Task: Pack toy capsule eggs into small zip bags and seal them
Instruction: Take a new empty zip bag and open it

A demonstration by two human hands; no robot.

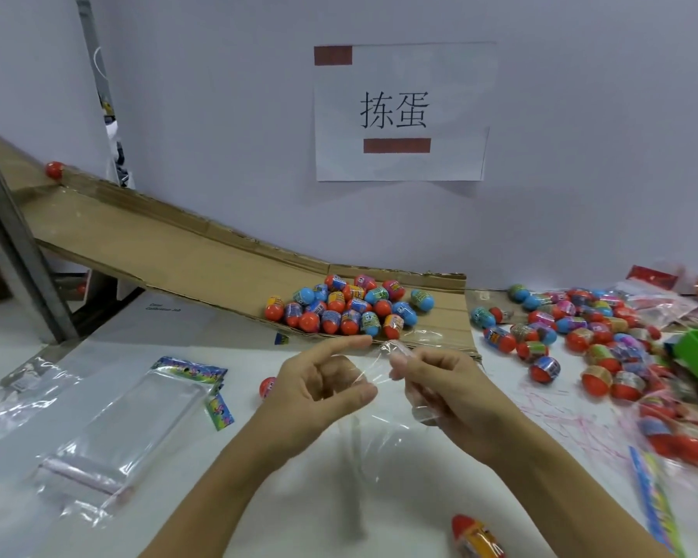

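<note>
Single head-worn wide-angle view, looking forward and down from just above the white surface (399,497). Close to both forearms at the bottom edge, farther from the wall (581,155) straight ahead. Edges bent by the lens. No second view to share any part of the scene.

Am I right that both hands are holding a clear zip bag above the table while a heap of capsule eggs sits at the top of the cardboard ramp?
Not quite: the head view shows the heap of capsule eggs at the bottom of the cardboard ramp, not the top. The rest holds: left hand and right hand hold a clear zip bag above the table.
</note>
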